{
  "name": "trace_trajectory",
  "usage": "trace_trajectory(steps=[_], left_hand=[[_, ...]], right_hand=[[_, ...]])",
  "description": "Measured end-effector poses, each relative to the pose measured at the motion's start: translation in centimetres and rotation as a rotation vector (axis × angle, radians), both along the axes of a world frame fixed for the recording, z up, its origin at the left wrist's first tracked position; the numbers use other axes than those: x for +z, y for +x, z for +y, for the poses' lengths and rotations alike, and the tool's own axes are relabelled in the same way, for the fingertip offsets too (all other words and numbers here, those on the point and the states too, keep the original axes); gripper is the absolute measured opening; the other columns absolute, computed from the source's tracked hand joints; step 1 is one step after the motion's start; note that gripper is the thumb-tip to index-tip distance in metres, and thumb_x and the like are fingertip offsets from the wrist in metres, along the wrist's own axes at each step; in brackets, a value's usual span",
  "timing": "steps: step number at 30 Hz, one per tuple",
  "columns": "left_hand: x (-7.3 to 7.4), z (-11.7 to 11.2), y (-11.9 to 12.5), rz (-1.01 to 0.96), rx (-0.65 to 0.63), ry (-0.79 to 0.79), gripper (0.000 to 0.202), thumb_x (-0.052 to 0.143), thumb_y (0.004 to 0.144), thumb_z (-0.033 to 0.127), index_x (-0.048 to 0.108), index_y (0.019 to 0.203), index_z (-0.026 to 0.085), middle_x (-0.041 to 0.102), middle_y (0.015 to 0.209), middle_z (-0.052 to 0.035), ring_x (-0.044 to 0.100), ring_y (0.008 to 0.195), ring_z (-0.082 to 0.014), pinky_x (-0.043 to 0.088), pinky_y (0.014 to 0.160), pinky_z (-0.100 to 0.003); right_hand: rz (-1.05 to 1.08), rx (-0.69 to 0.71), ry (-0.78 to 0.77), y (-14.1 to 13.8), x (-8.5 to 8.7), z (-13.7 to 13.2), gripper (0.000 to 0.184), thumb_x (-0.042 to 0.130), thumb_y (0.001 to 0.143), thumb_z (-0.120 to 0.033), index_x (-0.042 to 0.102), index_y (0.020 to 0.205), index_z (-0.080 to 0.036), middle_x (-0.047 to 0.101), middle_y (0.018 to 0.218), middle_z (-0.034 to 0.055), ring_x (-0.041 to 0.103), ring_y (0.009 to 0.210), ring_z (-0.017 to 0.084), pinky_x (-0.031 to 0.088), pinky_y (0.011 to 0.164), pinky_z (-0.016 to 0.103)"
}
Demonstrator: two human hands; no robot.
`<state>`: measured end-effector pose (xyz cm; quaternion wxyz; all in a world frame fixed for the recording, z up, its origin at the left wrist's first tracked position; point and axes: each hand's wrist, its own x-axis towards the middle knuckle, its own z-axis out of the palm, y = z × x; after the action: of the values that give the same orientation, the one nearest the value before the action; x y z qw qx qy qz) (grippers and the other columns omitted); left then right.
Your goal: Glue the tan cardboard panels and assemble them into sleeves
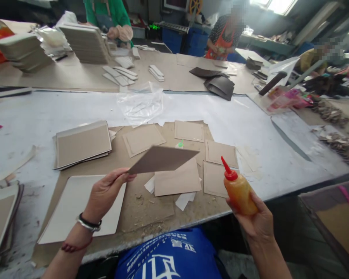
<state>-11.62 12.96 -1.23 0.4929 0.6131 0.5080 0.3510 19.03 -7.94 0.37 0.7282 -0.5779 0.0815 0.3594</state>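
Note:
My left hand (108, 192) pinches one corner of a grey-brown cardboard piece (164, 159), which is raised and tilted above the work surface. Wrapped in my right hand (257, 217) is a squeeze glue bottle (241, 193) with amber contents; its red nozzle points up and to the left. Below the raised piece lies another cardboard rectangle (177, 181) over white paper scraps. Several more rectangles rest around it, among them one (221, 153) with a thin line of glue near its edges. Beneath my left wrist is a larger white board (75, 205).
A brown cardboard sheet (151, 223) covers the near table. Stacked boards stand at left (83, 144) and far left (1, 224). A clear plastic bag (141, 104) lies beyond. Across the table are tall board stacks (85, 42) and co-workers, one in green (123, 17), one in an orange apron (221, 44).

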Motion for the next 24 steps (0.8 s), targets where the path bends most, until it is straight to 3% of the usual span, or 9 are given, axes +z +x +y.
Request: trace_trajectory(steps=[3,7,11,16,20,24], left_hand=[[-0.4,0.7,1.6,0.009,-0.158,0.019,0.026,0.065,0.064,0.046,0.069,0.075,0.022,0.069,0.089,-0.0054,0.062,0.087,-0.0216,0.045,0.090,-0.034],[-2.1,1.1,3.8,0.006,-0.306,-0.122,0.019,0.065,0.060,0.040,0.068,0.062,0.022,0.069,0.090,-0.0078,0.061,0.089,-0.0231,0.045,0.089,-0.036],[-5.0,2.6,5.4,0.016,-0.359,-0.168,0.013,0.062,0.059,0.033,0.064,0.058,0.020,0.069,0.090,-0.0088,0.061,0.089,-0.0226,0.045,0.088,-0.038],[-9.3,5.4,7.7,0.133,-0.459,-0.060,0.014,0.051,0.063,0.025,0.062,0.063,0.017,0.066,0.099,-0.0097,0.058,0.097,-0.0211,0.041,0.094,-0.040],[-11.0,5.4,8.6,0.260,-0.356,0.070,0.027,0.046,0.069,0.019,0.064,0.088,0.017,0.063,0.105,-0.0081,0.057,0.099,-0.0190,0.041,0.095,-0.040],[-11.9,1.7,7.5,0.378,-0.055,0.087,0.026,0.046,0.077,0.029,0.058,0.095,0.014,0.063,0.089,-0.0086,0.061,0.080,-0.0187,0.051,0.077,-0.038]], right_hand=[[0.027,-0.097,-0.007,0.5,0.0,-0.9,0.029,0.067,0.062,-0.030,0.064,0.090,-0.024,0.064,0.095,0.0026,0.061,0.081,0.022,0.055,0.059,0.035],[0.055,-0.169,-0.028,0.7,-0.5,-2.3,0.025,0.067,0.063,-0.028,0.064,0.087,-0.024,0.064,0.093,0.0010,0.061,0.077,0.021,0.055,0.058,0.035],[0.067,-0.176,-0.048,0.7,-1.5,-3.0,0.021,0.068,0.063,-0.029,0.063,0.083,-0.024,0.064,0.087,0.0000,0.061,0.073,0.021,0.055,0.056,0.036],[0.112,-0.064,-0.031,0.4,-2.2,-2.5,0.027,0.071,0.062,-0.030,0.061,0.086,-0.024,0.064,0.088,0.0003,0.061,0.074,0.020,0.055,0.059,0.034],[0.094,0.081,-0.016,-0.2,-2.7,-1.1,0.033,0.073,0.062,-0.031,0.058,0.090,-0.025,0.062,0.088,-0.0005,0.060,0.075,0.018,0.054,0.061,0.032],[-0.006,0.269,-0.068,-0.9,-4.0,1.2,0.041,0.075,0.060,-0.032,0.055,0.094,-0.022,0.060,0.088,0.0002,0.058,0.074,0.016,0.051,0.059,0.026]])
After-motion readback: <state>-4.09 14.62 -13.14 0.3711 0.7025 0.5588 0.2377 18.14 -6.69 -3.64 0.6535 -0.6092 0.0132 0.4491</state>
